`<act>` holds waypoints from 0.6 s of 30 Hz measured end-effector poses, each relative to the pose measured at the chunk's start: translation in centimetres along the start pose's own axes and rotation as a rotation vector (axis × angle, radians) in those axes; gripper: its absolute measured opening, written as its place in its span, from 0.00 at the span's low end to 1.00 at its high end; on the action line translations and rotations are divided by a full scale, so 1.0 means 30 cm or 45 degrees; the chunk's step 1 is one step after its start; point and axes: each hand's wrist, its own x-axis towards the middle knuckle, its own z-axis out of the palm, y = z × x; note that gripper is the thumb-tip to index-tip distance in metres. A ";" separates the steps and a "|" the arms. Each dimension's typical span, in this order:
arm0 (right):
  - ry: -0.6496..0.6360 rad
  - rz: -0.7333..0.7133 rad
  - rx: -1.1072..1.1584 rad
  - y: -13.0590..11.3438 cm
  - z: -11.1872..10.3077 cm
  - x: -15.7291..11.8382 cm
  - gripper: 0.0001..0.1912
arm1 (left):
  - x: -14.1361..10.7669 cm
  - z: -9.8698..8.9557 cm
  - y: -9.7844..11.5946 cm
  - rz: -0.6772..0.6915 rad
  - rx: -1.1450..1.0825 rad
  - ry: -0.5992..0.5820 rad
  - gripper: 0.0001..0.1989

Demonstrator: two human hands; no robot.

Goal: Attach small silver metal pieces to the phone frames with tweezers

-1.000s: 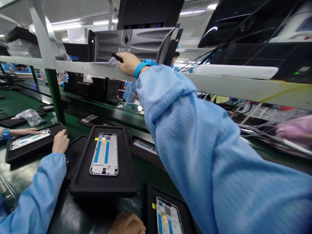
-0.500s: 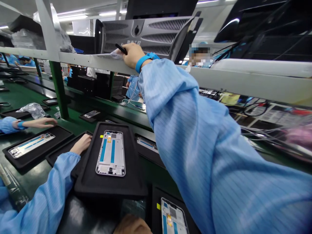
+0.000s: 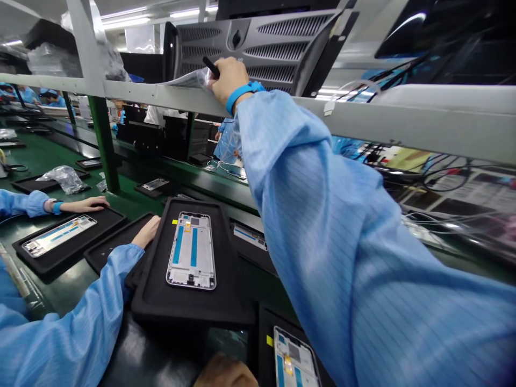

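Right hand (image 3: 229,80) up at 11 o'clock, narrow pinch: fingers closed on a black pen-like tool (image 3: 211,67) and a crumpled clear plastic film (image 3: 189,79). The film lies along the white shelf ledge (image 3: 161,94), below a grey server front panel (image 3: 258,48). From here the film should handle light, soft and slippery, and crease easily. I'd take it at the gathered part beside the fingers, not the loose edge. The tool looks stiff and light; its barrel is the place to hold, though the hand hides most of it.

Left hand (image 3: 145,232) at 8 o'clock, judging by the sleeve: fingers flat and together, holding nothing, over the end of a narrow black tray (image 3: 108,250). Just right of it, a white-and-blue phone frame (image 3: 191,250) sits in a larger black tray (image 3: 141,306). A hand (image 3: 226,372) cuts into the view at 6 o'clock; I cannot tell whose.

Against the earlier frame, the tool has tilted from nearly level to pointing up and left. The film looks more bunched, and the whole view has swung, with the shelf higher in the picture.
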 end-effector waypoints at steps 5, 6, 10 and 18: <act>0.018 -0.069 -0.010 -0.001 -0.007 -0.030 0.14 | -0.006 0.019 0.017 0.012 -0.002 -0.084 0.11; 0.016 -0.087 -0.013 -0.002 -0.009 -0.034 0.13 | -0.008 0.023 0.021 0.019 -0.004 -0.099 0.10; 0.018 -0.119 -0.024 -0.017 -0.008 -0.043 0.13 | -0.020 0.026 0.035 0.051 -0.011 -0.137 0.10; 0.028 0.117 0.016 0.006 -0.037 -0.053 0.15 | -0.052 -0.013 0.016 0.073 0.025 -0.055 0.13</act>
